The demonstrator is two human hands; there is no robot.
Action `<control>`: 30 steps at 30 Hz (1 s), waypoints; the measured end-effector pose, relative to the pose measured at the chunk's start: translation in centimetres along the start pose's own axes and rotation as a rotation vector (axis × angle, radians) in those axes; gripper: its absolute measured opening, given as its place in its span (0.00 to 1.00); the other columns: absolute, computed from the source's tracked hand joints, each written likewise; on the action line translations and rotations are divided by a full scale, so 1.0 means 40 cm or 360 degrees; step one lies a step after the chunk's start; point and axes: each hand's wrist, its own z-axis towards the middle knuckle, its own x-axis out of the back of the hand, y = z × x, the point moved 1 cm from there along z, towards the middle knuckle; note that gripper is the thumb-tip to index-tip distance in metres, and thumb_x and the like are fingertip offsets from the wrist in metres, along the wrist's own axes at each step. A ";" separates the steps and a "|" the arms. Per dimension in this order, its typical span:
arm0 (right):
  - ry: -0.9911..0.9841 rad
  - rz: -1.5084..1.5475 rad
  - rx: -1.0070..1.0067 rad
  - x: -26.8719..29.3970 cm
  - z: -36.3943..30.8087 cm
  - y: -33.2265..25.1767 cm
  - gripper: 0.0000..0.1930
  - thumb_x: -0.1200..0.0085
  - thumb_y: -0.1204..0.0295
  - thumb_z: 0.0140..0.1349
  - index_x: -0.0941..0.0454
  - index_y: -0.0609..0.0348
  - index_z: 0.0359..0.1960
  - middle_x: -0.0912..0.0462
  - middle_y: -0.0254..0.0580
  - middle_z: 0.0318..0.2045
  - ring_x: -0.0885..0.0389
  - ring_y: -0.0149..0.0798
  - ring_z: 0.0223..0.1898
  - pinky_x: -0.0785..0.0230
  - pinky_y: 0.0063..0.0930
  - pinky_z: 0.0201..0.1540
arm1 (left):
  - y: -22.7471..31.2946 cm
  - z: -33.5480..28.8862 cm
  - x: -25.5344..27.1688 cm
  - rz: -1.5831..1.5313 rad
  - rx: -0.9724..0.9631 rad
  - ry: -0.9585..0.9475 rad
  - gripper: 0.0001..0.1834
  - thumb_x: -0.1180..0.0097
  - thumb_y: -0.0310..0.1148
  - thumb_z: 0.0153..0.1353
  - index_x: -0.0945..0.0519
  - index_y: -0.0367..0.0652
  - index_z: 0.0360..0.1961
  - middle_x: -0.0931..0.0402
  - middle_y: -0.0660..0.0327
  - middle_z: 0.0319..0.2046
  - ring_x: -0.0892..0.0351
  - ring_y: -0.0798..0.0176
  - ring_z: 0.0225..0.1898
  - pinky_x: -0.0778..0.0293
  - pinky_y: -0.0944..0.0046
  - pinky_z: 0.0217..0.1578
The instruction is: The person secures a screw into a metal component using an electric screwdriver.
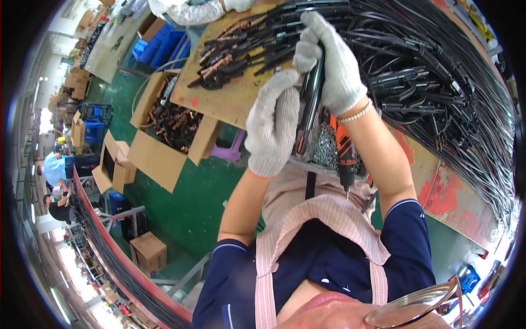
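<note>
My left hand (pixel 272 125) and my right hand (pixel 333 61), both in grey knit gloves, grip one long black bar-shaped part (pixel 310 101) between them. The part stands nearly upright above the workbench's near edge. My left hand holds its lower half and my right hand wraps its upper end. Just below my right wrist an orange and black cordless screwdriver (pixel 344 156) hangs with its bit pointing down. Behind it lies a tray of small silvery screws (pixel 324 149), partly hidden.
The wooden workbench (pixel 230 98) carries a pile of black parts (pixel 246 46) and a thick bundle of long black strips (pixel 466 98) to the right. Open cardboard boxes (pixel 164 137) with copper-coloured pieces stand on the green floor at left. Another person's gloved arm (pixel 203 8) reaches in at the top.
</note>
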 end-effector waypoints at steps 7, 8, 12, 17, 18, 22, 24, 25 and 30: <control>0.0409 -0.0114 0.0074 -0.039 -0.014 -0.018 0.06 0.45 0.64 0.67 0.30 0.45 0.35 0.34 0.23 0.21 0.35 0.23 0.18 0.38 0.20 0.19 | -0.008 -0.001 0.003 0.0134 -0.0013 -0.0148 0.13 0.48 0.23 0.66 0.23 0.34 0.50 0.23 0.54 0.51 0.25 0.58 0.52 0.32 0.62 0.57; 0.0420 -0.0115 0.0068 -0.055 -0.017 -0.017 0.06 0.45 0.64 0.67 0.30 0.45 0.35 0.34 0.23 0.21 0.35 0.23 0.18 0.38 0.20 0.19 | -0.019 -0.004 0.001 0.0246 -0.0024 -0.0228 0.13 0.45 0.26 0.65 0.23 0.34 0.50 0.23 0.53 0.51 0.23 0.57 0.50 0.31 0.61 0.56; 0.0599 -0.0401 0.0312 -0.072 -0.015 0.012 0.05 0.45 0.67 0.67 0.29 0.46 0.40 0.29 0.25 0.25 0.30 0.23 0.22 0.32 0.22 0.23 | -0.056 -0.048 -0.046 -0.0046 0.0338 -0.0266 0.34 0.38 0.26 0.57 0.39 0.36 0.63 0.25 0.48 0.47 0.25 0.56 0.51 0.31 0.61 0.56; 0.0122 -0.2063 0.0421 -0.053 -0.058 -0.017 0.10 0.47 0.67 0.66 0.27 0.55 0.45 0.26 0.32 0.34 0.27 0.27 0.29 0.29 0.22 0.32 | -0.070 -0.036 -0.019 -0.0675 0.1435 -0.0160 0.38 0.40 0.22 0.54 0.44 0.42 0.65 0.22 0.57 0.30 0.22 0.66 0.22 0.28 0.67 0.15; -0.0122 -0.2239 0.0637 -0.038 -0.091 -0.012 0.16 0.42 0.71 0.62 0.25 0.60 0.51 0.22 0.36 0.41 0.23 0.31 0.34 0.26 0.24 0.39 | -0.087 -0.035 -0.001 -0.0841 0.1530 -0.0135 0.28 0.42 0.22 0.59 0.37 0.43 0.60 0.25 0.60 0.28 0.23 0.67 0.22 0.31 0.71 0.16; -0.0033 -0.3021 0.0642 -0.012 -0.267 -0.079 0.28 0.33 0.68 0.52 0.26 0.55 0.56 0.21 0.49 0.44 0.19 0.46 0.38 0.25 0.35 0.41 | -0.136 -0.034 0.043 -0.1536 0.1892 0.0297 0.11 0.45 0.24 0.65 0.29 0.45 0.48 0.29 0.64 0.26 0.33 0.73 0.18 0.41 0.77 0.14; 0.0390 -0.3259 0.0337 0.045 -0.357 -0.078 0.28 0.34 0.65 0.54 0.27 0.56 0.57 0.20 0.49 0.43 0.18 0.45 0.39 0.26 0.35 0.41 | -0.126 -0.033 0.032 -0.1454 0.1750 0.0204 0.08 0.44 0.26 0.65 0.28 0.44 0.44 0.31 0.65 0.25 0.36 0.75 0.17 0.43 0.78 0.13; 0.0574 -0.3177 -0.0004 0.043 -0.382 -0.064 0.29 0.35 0.63 0.54 0.28 0.55 0.58 0.20 0.50 0.42 0.17 0.45 0.40 0.26 0.34 0.41 | -0.154 -0.041 0.029 -0.1500 0.1788 0.0167 0.04 0.46 0.28 0.67 0.27 0.44 0.41 0.32 0.65 0.24 0.37 0.76 0.17 0.44 0.79 0.11; 0.0894 -0.3035 -0.0374 0.059 -0.422 -0.006 0.40 0.36 0.58 0.54 0.41 0.53 0.67 0.18 0.52 0.44 0.16 0.51 0.40 0.26 0.39 0.42 | -0.202 -0.042 0.043 -0.2030 0.1797 0.0110 0.04 0.46 0.28 0.67 0.27 0.44 0.40 0.33 0.66 0.22 0.37 0.76 0.14 0.42 0.77 0.09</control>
